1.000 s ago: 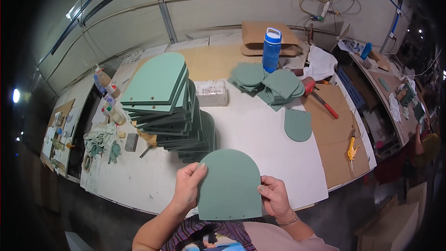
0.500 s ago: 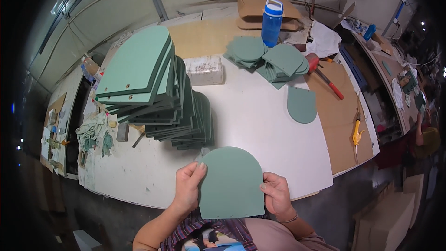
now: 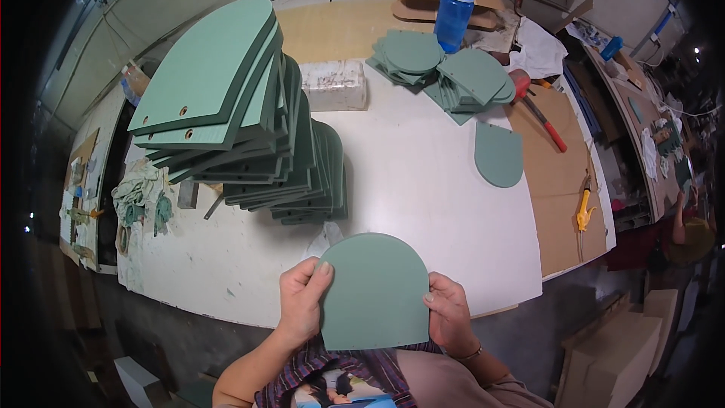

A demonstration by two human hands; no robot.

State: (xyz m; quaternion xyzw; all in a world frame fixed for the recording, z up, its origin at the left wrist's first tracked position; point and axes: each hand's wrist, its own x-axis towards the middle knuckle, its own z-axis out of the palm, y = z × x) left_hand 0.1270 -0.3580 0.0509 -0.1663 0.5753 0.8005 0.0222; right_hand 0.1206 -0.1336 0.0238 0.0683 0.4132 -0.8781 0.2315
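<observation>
Between my two hands is a green panel [image 3: 375, 295] with a rounded top and a straight lower edge, held up close in front of me. My left hand [image 3: 304, 296] pinches its left edge, thumb on the face. On the opposite edge, my right hand [image 3: 448, 311] grips it the same way; the fingers behind are partly hidden. A tall, uneven stack of thicker green arched boards [image 3: 219, 68] rises at the left of the white table [image 3: 408, 181], small holes along their straight edges. One thin green panel [image 3: 498, 154] lies alone to the right.
Piles of thin green panels [image 3: 474, 75] lie at the back, beside a blue water bottle [image 3: 455, 15]. A red-headed mallet [image 3: 538, 109] and a yellow air gun [image 3: 584, 211] rest on brown cardboard [image 3: 555, 181]. A wrapped white block [image 3: 334, 85] stands behind the stack; crumpled cloths [image 3: 143, 193] lie left.
My view has tilted slightly, so the table's things sit higher in the picture. Both hands still hold the green panel, which has barely moved.
</observation>
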